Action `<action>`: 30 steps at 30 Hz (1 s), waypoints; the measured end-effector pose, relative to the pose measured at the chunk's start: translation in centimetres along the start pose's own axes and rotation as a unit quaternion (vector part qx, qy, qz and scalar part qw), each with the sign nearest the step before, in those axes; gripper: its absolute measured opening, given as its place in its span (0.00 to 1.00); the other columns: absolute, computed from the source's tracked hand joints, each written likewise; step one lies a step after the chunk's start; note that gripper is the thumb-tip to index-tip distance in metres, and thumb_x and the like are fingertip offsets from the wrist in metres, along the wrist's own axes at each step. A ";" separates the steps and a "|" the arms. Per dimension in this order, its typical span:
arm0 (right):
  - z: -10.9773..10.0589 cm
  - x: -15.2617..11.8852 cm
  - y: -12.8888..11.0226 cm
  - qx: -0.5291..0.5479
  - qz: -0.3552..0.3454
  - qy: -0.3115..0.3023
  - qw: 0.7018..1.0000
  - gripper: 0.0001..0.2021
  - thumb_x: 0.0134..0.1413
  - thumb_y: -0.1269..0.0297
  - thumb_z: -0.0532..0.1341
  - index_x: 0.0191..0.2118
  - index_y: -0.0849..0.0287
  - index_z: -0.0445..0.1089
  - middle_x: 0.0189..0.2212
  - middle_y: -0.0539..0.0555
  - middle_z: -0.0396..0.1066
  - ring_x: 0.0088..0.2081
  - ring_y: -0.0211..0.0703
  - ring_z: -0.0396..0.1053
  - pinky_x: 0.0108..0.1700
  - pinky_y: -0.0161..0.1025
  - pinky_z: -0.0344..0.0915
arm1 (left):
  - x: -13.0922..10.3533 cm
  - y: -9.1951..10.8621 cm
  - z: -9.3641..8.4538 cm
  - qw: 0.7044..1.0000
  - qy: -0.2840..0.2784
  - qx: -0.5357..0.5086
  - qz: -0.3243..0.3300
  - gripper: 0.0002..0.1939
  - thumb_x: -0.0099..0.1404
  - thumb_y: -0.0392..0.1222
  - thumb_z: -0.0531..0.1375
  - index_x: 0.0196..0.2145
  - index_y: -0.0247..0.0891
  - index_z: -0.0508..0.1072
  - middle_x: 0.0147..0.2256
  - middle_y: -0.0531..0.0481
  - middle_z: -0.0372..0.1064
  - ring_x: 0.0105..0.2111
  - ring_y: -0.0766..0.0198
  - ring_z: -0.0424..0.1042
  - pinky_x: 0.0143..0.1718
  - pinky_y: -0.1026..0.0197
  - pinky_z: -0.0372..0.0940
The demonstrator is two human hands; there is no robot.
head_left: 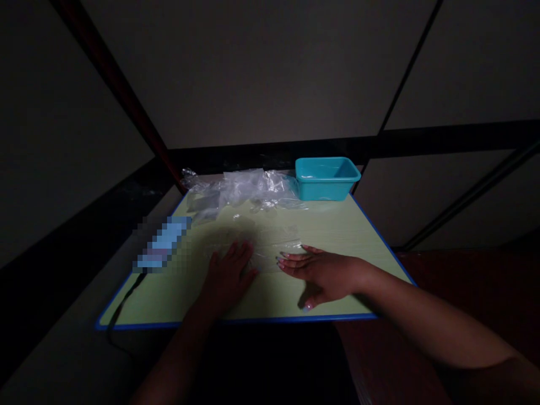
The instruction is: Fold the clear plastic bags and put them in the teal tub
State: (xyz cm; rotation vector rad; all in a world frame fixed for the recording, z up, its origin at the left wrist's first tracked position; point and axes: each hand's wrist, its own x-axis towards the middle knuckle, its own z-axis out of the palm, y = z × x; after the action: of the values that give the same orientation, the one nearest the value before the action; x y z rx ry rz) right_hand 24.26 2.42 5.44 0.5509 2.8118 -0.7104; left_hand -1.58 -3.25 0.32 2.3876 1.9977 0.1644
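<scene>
A clear plastic bag point(270, 253) lies flat on the pale yellow tabletop, its edges hard to make out. My left hand point(230, 275) rests on the left part of the bag with fingers spread, in shadow. On the right, my right hand point(318, 271) is stretched out palm down, its fingertips at the bag's right edge and its thumb apart over the table. Neither hand grips anything.
Crumpled clear plastic bags point(248, 188) lie along the table's back edge. Beside them stands a turquoise plastic basin point(324, 188). A blurred-out, phone-like device point(164, 244) with a black cable point(122, 304) is at the left. The table point(367, 253) has a blue rim.
</scene>
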 end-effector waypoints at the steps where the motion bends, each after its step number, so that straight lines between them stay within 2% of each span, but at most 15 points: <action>1: -0.1 -0.2 -0.1 0.000 0.005 -0.008 1.000 0.44 0.50 0.47 0.61 0.66 0.59 0.40 0.65 0.61 0.39 0.66 0.50 0.37 0.64 0.52 0.27 | -0.1 -0.1 0.0 1.000 -0.003 0.003 -0.003 0.29 0.67 0.51 0.47 0.63 0.41 0.51 0.63 0.45 0.48 0.64 0.50 0.44 0.59 0.35 0.41; 6: -0.4 -0.9 -0.4 0.005 0.022 -0.037 0.999 0.45 0.49 0.48 0.61 0.66 0.62 0.40 0.65 0.63 0.36 0.66 0.51 0.36 0.64 0.52 0.27 | -0.3 -0.5 0.0 1.000 -0.010 0.023 -0.001 0.31 0.68 0.53 0.45 0.64 0.37 0.47 0.64 0.43 0.44 0.64 0.50 0.42 0.59 0.35 0.40; 11: -0.8 -1.4 0.0 0.025 0.007 -0.015 1.000 0.45 0.49 0.47 0.62 0.66 0.62 0.42 0.65 0.64 0.39 0.66 0.52 0.37 0.64 0.52 0.31 | -0.5 -0.6 -0.1 0.999 -0.016 0.040 0.015 0.32 0.68 0.52 0.44 0.65 0.36 0.46 0.64 0.43 0.43 0.64 0.51 0.42 0.60 0.36 0.39; 15: -0.6 -0.6 0.0 0.014 -0.023 0.055 0.998 0.42 0.53 0.47 0.58 0.67 0.56 0.37 0.66 0.60 0.35 0.66 0.49 0.35 0.64 0.52 0.29 | -0.7 0.1 -0.6 0.997 0.045 0.064 0.007 0.32 0.68 0.50 0.45 0.65 0.34 0.44 0.64 0.40 0.40 0.64 0.50 0.41 0.60 0.34 0.35; 17: 0.1 0.3 -0.1 0.006 -0.031 0.103 0.994 0.41 0.55 0.48 0.57 0.67 0.56 0.36 0.66 0.60 0.36 0.66 0.50 0.35 0.63 0.54 0.27 | -0.7 0.7 -0.8 0.994 0.084 0.075 -0.001 0.32 0.68 0.48 0.45 0.65 0.32 0.43 0.64 0.38 0.40 0.64 0.50 0.40 0.60 0.34 0.35; 19: 1.0 1.3 -0.3 -0.007 -0.030 0.141 0.989 0.40 0.56 0.49 0.56 0.67 0.56 0.36 0.66 0.61 0.37 0.66 0.51 0.36 0.63 0.56 0.23 | -0.5 1.4 -1.0 0.992 0.097 0.076 0.001 0.30 0.68 0.45 0.43 0.65 0.31 0.45 0.64 0.38 0.41 0.64 0.51 0.41 0.60 0.35 0.37; 25: 3.1 2.9 -0.7 -0.010 -0.027 0.129 0.991 0.34 0.61 0.51 0.51 0.67 0.54 0.37 0.65 0.59 0.41 0.65 0.47 0.39 0.62 0.54 0.20 | 0.7 2.4 -0.4 0.999 0.026 0.039 -0.015 0.27 0.69 0.43 0.42 0.64 0.33 0.49 0.64 0.39 0.44 0.63 0.53 0.46 0.59 0.38 0.44; 30: 2.6 2.0 -0.7 -0.001 -0.001 0.090 0.996 0.36 0.59 0.49 0.51 0.67 0.58 0.37 0.66 0.60 0.37 0.66 0.49 0.38 0.63 0.54 0.22 | 1.0 2.0 0.4 0.999 -0.008 0.029 -0.011 0.28 0.69 0.45 0.42 0.64 0.32 0.49 0.64 0.40 0.44 0.63 0.54 0.46 0.59 0.41 0.47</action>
State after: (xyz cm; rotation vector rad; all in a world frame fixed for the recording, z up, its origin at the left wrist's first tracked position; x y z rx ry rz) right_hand 22.38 1.22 2.93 0.6426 2.9789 -0.6917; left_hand 0.58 -2.60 0.19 2.3919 2.0473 0.0878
